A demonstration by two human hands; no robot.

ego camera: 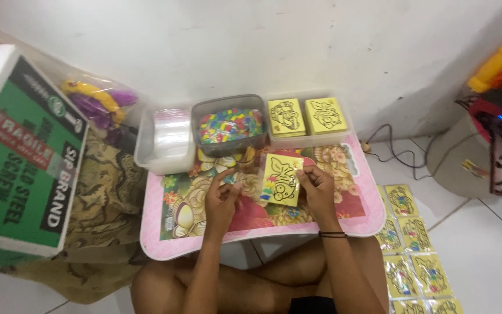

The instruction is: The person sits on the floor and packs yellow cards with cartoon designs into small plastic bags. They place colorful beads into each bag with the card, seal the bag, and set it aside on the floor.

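At the centre of the frame we hold a yellow card [282, 179] upright above the pink floral worktop [344, 221], its long axis running up the frame, slightly tilted. Our right hand [318, 189] fingers pinch its right edge; our left hand [223, 197] fingers curl narrowly at its clear sleeve. Above, a grey tub [229, 125] holds coloured beads, a clear tray [309, 118] holds two card stacks.
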